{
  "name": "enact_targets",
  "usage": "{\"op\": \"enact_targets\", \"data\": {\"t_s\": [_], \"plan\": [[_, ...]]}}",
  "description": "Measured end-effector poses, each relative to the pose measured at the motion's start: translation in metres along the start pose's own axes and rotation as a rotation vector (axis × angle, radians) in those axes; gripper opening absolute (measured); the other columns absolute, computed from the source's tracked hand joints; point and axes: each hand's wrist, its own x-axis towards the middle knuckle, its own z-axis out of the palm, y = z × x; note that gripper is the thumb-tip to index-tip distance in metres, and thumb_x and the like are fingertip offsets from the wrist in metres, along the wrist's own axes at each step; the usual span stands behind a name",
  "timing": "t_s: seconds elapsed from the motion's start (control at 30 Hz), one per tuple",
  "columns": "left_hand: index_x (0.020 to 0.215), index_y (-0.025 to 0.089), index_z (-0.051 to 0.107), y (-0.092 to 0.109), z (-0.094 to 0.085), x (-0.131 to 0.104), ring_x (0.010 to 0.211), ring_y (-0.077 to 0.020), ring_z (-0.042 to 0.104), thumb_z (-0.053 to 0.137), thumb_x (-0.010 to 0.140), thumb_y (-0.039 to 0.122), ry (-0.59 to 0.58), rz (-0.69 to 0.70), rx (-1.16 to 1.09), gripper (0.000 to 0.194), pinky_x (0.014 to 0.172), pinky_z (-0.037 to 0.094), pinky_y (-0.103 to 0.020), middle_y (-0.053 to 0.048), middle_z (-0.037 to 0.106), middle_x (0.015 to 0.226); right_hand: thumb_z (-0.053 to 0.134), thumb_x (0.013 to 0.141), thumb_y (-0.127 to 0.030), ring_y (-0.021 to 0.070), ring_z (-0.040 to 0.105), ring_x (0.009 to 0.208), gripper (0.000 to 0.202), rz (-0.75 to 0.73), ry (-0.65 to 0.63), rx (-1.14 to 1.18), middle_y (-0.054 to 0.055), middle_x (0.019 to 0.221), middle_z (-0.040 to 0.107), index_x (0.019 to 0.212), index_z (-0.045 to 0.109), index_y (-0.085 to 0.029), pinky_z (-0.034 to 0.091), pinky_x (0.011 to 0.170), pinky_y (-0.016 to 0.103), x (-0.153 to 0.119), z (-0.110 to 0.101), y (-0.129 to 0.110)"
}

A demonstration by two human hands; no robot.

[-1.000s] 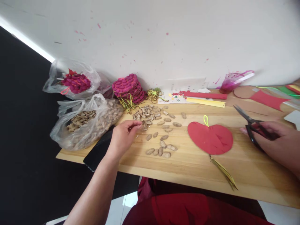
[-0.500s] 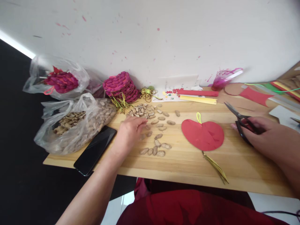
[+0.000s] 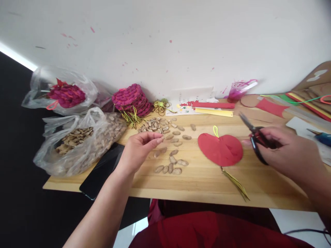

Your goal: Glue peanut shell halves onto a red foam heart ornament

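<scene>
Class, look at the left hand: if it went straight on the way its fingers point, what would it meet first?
Pointing rightward, the left hand would probably first meet the loose peanuts just beyond its fingers. Its height is unclear, so it might pass over them.

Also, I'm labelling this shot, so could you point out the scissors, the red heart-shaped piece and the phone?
Scissors [image 3: 254,130]: head view, where the blades meet the handles.
Red heart-shaped piece [image 3: 220,150]: head view, middle of its flat face.
Phone [image 3: 101,172]: head view, on its dark screen.
</scene>
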Motion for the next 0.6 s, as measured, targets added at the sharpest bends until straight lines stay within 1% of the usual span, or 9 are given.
{"op": "enact_targets", "data": {"t_s": [0.03, 0.1, 0.13, 0.17, 0.2, 0.27, 0.33, 0.43, 0.6], "plan": [[0.089, 0.017, 0.076, 0.003, 0.0, -0.004, 0.068, -0.0107, 0.062, 0.085, 0.071, 0.031, -0.027, -0.08, -0.188, 0.025, 0.065, 0.051, -0.021, -0.002, 0.072, 0.08, 0.068, 0.073, -0.057, 0.0167, 0.06, 0.063, 0.035, -0.06, -0.032, 0.02, 0.0, 0.071, 0.068, 0.083, 0.066, -0.023, 0.043, 0.058, 0.028, -0.002, 0.001, -0.011], [0.087, 0.015, 0.075, 0.007, 0.003, -0.013, 0.064, -0.0076, 0.059, 0.089, 0.066, 0.03, -0.08, -0.216, -0.49, 0.029, 0.06, 0.051, -0.016, -0.001, 0.067, 0.074, 0.071, 0.075, -0.054, 0.0137, 0.054, 0.055, 0.032, -0.147, -0.18, 0.079, -0.003, 0.064, 0.062, 0.078, 0.062, -0.024, 0.039, 0.051, 0.026, -0.006, 0.003, -0.038], [0.085, 0.014, 0.074, 0.008, 0.005, -0.018, 0.063, -0.0068, 0.059, 0.09, 0.065, 0.028, -0.102, -0.272, -0.593, 0.03, 0.058, 0.051, -0.015, 0.0, 0.065, 0.072, 0.072, 0.075, -0.053, 0.0128, 0.053, 0.054, 0.031, -0.196, -0.248, 0.117, -0.004, 0.063, 0.062, 0.077, 0.061, -0.024, 0.038, 0.051, 0.025, -0.007, 0.006, -0.053], [0.084, 0.013, 0.073, 0.008, 0.007, -0.023, 0.064, -0.0065, 0.059, 0.091, 0.064, 0.026, -0.118, -0.311, -0.669, 0.029, 0.059, 0.051, -0.014, 0.0, 0.064, 0.073, 0.073, 0.075, -0.051, 0.0124, 0.053, 0.053, 0.031, -0.26, -0.277, 0.146, -0.004, 0.062, 0.061, 0.074, 0.058, -0.023, 0.038, 0.051, 0.025, -0.008, 0.008, -0.068], [0.084, 0.013, 0.072, 0.008, 0.01, -0.028, 0.066, -0.0063, 0.06, 0.09, 0.065, 0.024, -0.125, -0.334, -0.728, 0.028, 0.06, 0.053, -0.013, 0.0, 0.064, 0.075, 0.072, 0.078, -0.05, 0.0128, 0.053, 0.055, 0.031, -0.333, -0.29, 0.152, -0.004, 0.064, 0.061, 0.075, 0.056, -0.023, 0.039, 0.055, 0.026, -0.009, 0.011, -0.082], [0.084, 0.013, 0.071, 0.006, 0.015, -0.037, 0.071, -0.0067, 0.062, 0.089, 0.067, 0.02, -0.127, -0.353, -0.81, 0.025, 0.063, 0.055, -0.012, -0.002, 0.065, 0.082, 0.071, 0.079, -0.049, 0.0143, 0.053, 0.058, 0.03, -0.474, -0.253, 0.17, -0.002, 0.065, 0.062, 0.078, 0.058, -0.023, 0.039, 0.059, 0.028, -0.01, 0.016, -0.106], [0.086, 0.014, 0.07, 0.004, 0.018, -0.044, 0.073, -0.0073, 0.064, 0.085, 0.072, 0.017, -0.113, -0.361, -0.863, 0.021, 0.064, 0.056, -0.012, -0.002, 0.065, 0.082, 0.071, 0.077, -0.05, 0.0164, 0.054, 0.062, 0.031, -0.549, -0.241, 0.166, -0.001, 0.068, 0.063, 0.084, 0.06, -0.022, 0.04, 0.064, 0.031, -0.01, 0.021, -0.123], [0.089, 0.015, 0.069, 0.001, 0.021, -0.051, 0.07, -0.0072, 0.065, 0.08, 0.076, 0.013, -0.069, -0.361, -0.893, 0.017, 0.063, 0.056, -0.011, -0.001, 0.064, 0.076, 0.072, 0.076, -0.049, 0.0179, 0.056, 0.065, 0.034, -0.592, -0.245, 0.17, 0.001, 0.072, 0.064, 0.09, 0.061, -0.021, 0.04, 0.066, 0.032, -0.013, 0.024, -0.138], [0.089, 0.015, 0.068, 0.001, 0.025, -0.057, 0.069, -0.0064, 0.067, 0.077, 0.078, 0.009, -0.015, -0.345, -0.903, 0.015, 0.065, 0.057, -0.01, 0.001, 0.066, 0.075, 0.07, 0.079, -0.047, 0.0193, 0.06, 0.074, 0.031, -0.597, -0.282, 0.198, 0.003, 0.084, 0.069, 0.094, 0.06, -0.022, 0.04, 0.068, 0.031, -0.019, 0.026, -0.149]]}}
